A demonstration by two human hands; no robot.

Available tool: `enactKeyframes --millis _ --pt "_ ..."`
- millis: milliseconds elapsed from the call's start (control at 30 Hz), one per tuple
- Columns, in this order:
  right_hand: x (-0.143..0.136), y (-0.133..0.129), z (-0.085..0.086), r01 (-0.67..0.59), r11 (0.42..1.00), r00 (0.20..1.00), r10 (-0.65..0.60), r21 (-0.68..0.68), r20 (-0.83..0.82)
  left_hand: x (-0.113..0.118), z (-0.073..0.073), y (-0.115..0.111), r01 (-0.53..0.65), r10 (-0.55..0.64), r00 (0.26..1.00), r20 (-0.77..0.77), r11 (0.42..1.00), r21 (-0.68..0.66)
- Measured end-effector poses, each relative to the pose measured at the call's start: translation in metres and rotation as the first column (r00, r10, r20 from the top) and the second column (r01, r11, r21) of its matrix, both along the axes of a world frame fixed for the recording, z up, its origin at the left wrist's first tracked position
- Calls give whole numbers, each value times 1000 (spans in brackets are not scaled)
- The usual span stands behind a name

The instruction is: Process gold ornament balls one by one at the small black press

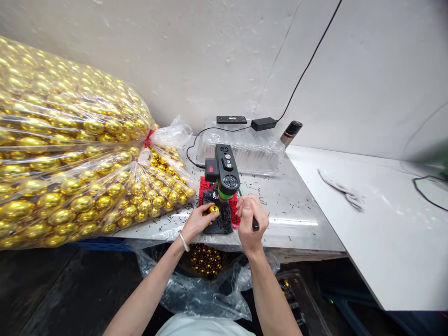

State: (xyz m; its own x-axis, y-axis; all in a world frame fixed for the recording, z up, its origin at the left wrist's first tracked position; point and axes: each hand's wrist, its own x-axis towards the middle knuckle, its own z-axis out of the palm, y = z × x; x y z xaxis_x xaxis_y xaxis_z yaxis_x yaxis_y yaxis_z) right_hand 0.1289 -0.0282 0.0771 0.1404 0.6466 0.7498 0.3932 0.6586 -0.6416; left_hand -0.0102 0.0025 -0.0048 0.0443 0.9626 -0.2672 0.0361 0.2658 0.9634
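Between the thumb and fingers of my left hand (200,221) is a shiny gold ball (214,209), held just in front of a small bench drill press (227,170). The machine has a black head with a green band low down, and a dark base. My right hand (252,221) is wrapped round a black lever handle (255,225) at the machine's right side. Red fuzzy pads (234,212) lie about the base. Whether the ball touches the base is hidden by my fingers.
Big clear bags of gold balls (66,163) fill the left. A clear plastic tray (241,151), power adapter (263,123) and flask (291,133) stand behind. Dark shavings dot the table. Below the edge hangs a plastic-lined container of gold balls (206,261). Gloves (345,192) lie right.
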Motion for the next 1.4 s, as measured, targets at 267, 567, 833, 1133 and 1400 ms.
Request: enactKeyframes --millis 267,567,833,1133,1400 --pt "3 -3 -4 3 1000 999 -3 10 53 11 1 -2 208 29 754 -656 937 281" --pt "7 -8 -29 -47 998 996 44 35 83 12 11 0 298 -66 629 -775 941 162" --pt "6 5 -80 0 981 996 -16 192 83 12 4 -1 308 -45 626 -779 932 193" --pt "5 5 -69 -14 981 991 -13 195 135 12 -2 2 296 9 649 -760 918 263" --pt "0 -3 -5 -8 1000 1000 7 -26 -3 -4 -10 -44 165 -92 913 -397 975 152"
